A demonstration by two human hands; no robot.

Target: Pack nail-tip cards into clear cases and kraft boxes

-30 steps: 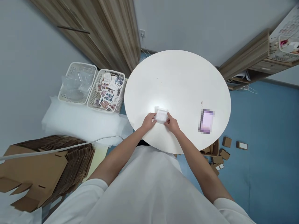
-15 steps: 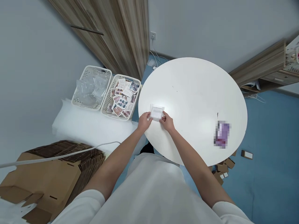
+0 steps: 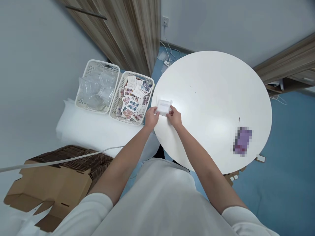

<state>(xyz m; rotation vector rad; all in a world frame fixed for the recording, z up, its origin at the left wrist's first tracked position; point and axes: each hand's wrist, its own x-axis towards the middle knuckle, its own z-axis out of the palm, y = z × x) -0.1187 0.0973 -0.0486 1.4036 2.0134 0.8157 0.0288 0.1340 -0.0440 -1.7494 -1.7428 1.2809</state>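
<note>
Glossy rounded tabletop [image 3: 216,88], rectangular packet [image 3: 163,106].

Cool, even light, soft glare on white table [image 3: 216,85], stretched edges, pixelated purple patch [image 3: 243,141]

A small, translucently wrapped white packet [image 3: 164,106] sits broad face up between the left fingers [image 3: 154,109] and right fingers [image 3: 171,110], held near its lower corners.
</note>
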